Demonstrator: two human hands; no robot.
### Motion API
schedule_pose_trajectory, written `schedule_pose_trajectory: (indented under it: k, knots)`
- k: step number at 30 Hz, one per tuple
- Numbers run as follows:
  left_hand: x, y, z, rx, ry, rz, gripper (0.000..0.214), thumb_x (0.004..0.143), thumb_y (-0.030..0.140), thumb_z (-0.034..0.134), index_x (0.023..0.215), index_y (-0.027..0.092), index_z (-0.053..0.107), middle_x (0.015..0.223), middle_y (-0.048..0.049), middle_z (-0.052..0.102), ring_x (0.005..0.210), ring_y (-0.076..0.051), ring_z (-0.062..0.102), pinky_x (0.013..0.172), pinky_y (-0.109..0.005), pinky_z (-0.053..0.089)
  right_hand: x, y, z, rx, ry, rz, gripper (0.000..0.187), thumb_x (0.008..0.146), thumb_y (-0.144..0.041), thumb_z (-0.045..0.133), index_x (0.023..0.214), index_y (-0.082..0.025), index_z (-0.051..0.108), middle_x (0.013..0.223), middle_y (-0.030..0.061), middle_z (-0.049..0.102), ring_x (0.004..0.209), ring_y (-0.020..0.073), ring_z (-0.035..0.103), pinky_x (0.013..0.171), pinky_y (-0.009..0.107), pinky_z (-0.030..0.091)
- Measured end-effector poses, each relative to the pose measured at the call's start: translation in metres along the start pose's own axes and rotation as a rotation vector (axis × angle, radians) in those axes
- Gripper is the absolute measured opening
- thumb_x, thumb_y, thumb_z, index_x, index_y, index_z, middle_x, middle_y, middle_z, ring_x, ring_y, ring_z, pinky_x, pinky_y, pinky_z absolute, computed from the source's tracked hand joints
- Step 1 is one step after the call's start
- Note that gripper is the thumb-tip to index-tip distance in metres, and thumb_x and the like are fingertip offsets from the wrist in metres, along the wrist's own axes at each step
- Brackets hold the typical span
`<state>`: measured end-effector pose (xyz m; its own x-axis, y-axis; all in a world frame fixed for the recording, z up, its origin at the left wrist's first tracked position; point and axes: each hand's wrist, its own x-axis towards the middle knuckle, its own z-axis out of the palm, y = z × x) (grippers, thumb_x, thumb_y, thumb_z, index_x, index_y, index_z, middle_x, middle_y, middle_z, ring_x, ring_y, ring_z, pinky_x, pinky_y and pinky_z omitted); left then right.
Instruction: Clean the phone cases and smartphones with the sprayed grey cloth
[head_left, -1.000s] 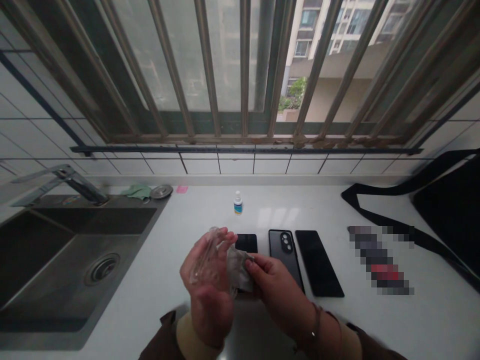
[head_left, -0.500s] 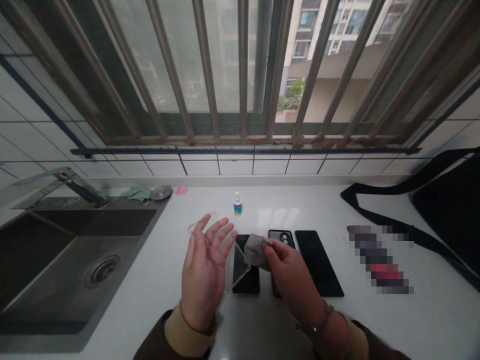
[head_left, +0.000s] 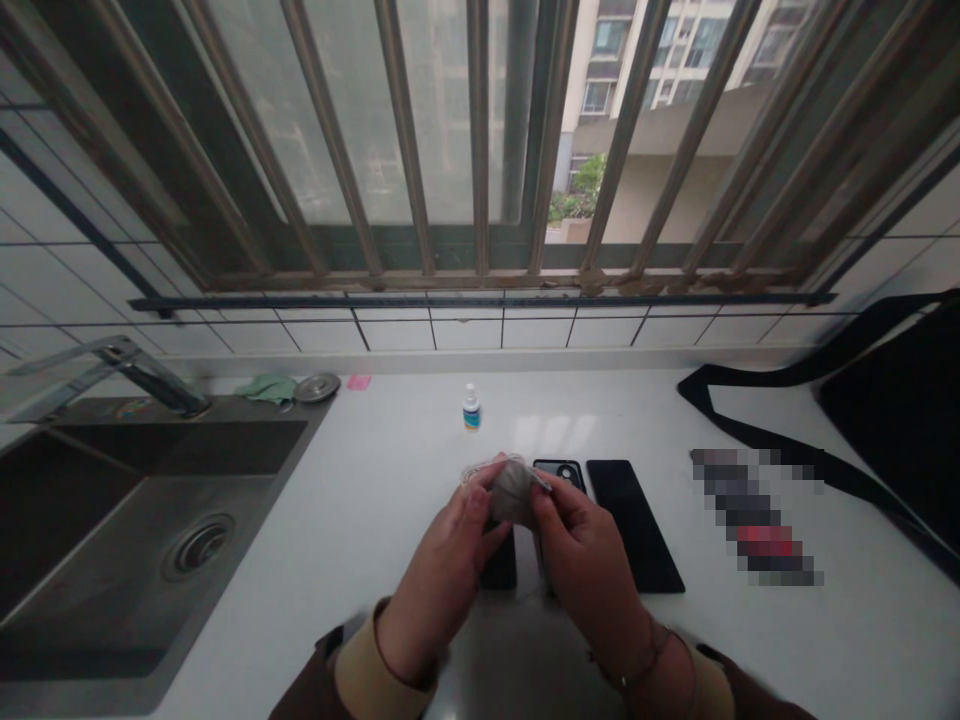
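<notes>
My left hand is closed on a clear phone case, whose see-through rim shows above the fingers. A grey cloth is pinched in my right hand and meets the left hand over the case. Most of the case is hidden by the hands and the cloth. Beneath them lies a black phone, partly covered. Just behind my right hand is a dark phone case with a round camera opening. Right of it rests a flat black rectangular panel.
A small white bottle with a blue label stands at the back. To the left is a sink with a faucet, green cloth, metal strainer and pink piece. A black bag strap lies at right.
My left hand has turned inward and moved right with the clear case, from spread fingers to a grip. The grey cloth now presses against the case between both hands.
</notes>
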<state>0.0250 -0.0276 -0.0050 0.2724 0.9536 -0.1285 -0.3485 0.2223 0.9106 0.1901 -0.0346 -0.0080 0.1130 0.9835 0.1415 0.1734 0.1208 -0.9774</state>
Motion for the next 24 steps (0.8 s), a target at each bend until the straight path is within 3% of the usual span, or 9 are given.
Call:
schedule_pose_trajectory:
  k: [3, 7, 10, 15, 18, 22, 24]
  knots:
    - [0.0, -0.008, -0.003, -0.057, -0.045, -0.042, 0.054, 0.109, 0.059, 0.05, 0.158, 0.037, 0.055, 0.174, -0.0108, 0.041, 0.154, -0.036, 0.048, 0.122, -0.061, 0.045, -0.002, -0.005, -0.006, -0.125, 0.079, -0.099, 0.034, 0.108, -0.042, 0.058, 0.129, -0.025, 0.078, 0.122, 0.0089, 0.083, 0.108, 0.0266, 0.08, 0.093, 0.042, 0.065]
    - [-0.001, -0.006, -0.004, -0.027, -0.113, -0.06, 0.059, 0.11, 0.063, 0.045, 0.156, 0.028, 0.06, 0.158, -0.0175, 0.061, 0.138, -0.034, 0.065, 0.123, -0.062, 0.042, -0.004, -0.001, -0.009, -0.217, 0.107, -0.253, 0.033, 0.109, -0.031, 0.057, 0.136, -0.028, 0.075, 0.129, 0.0081, 0.081, 0.117, 0.0271, 0.079, 0.101, 0.047, 0.064]
    - [-0.003, 0.004, -0.005, 0.162, -0.253, -0.096, 0.06, 0.11, 0.063, 0.044, 0.144, 0.022, 0.07, 0.133, -0.0182, 0.077, 0.121, -0.031, 0.075, 0.114, -0.057, 0.051, -0.001, 0.004, -0.011, -0.259, 0.064, -0.32, 0.037, 0.11, -0.024, 0.051, 0.139, -0.028, 0.072, 0.135, 0.008, 0.078, 0.124, 0.0267, 0.076, 0.107, 0.049, 0.062]
    - [-0.007, 0.017, -0.006, 0.41, -0.471, -0.19, 0.059, 0.11, 0.062, 0.045, 0.127, 0.018, 0.079, 0.112, -0.0154, 0.082, 0.1, -0.025, 0.077, 0.093, -0.041, 0.06, 0.006, 0.001, -0.015, -0.287, 0.005, -0.423, 0.037, 0.11, -0.017, 0.046, 0.134, -0.026, 0.072, 0.134, 0.008, 0.079, 0.125, 0.0234, 0.075, 0.109, 0.046, 0.062]
    - [-0.008, 0.02, -0.006, 0.483, -0.528, -0.228, 0.056, 0.111, 0.056, 0.043, 0.11, 0.017, 0.083, 0.104, -0.0138, 0.083, 0.092, -0.023, 0.076, 0.085, -0.034, 0.059, 0.006, -0.002, -0.014, -0.279, -0.095, -0.528, 0.036, 0.109, -0.014, 0.047, 0.13, -0.027, 0.072, 0.131, 0.0076, 0.079, 0.126, 0.0223, 0.074, 0.113, 0.047, 0.059]
    - [-0.012, 0.021, -0.004, 0.523, -0.542, -0.313, 0.048, 0.108, 0.044, 0.048, 0.089, 0.016, 0.082, 0.087, -0.0115, 0.082, 0.077, -0.02, 0.074, 0.075, -0.03, 0.058, 0.003, -0.004, -0.012, -0.278, -0.338, -0.69, 0.03, 0.104, -0.012, 0.059, 0.127, -0.027, 0.072, 0.115, 0.0043, 0.083, 0.108, 0.0202, 0.079, 0.121, 0.051, 0.052]
    - [-0.012, 0.021, -0.003, 0.491, -0.524, -0.322, 0.046, 0.107, 0.044, 0.049, 0.087, 0.016, 0.079, 0.081, -0.0112, 0.08, 0.073, -0.019, 0.074, 0.073, -0.03, 0.059, 0.002, -0.004, -0.012, -0.292, -0.327, -0.671, 0.029, 0.104, -0.013, 0.058, 0.125, -0.027, 0.072, 0.114, 0.005, 0.083, 0.107, 0.0211, 0.079, 0.117, 0.05, 0.054]
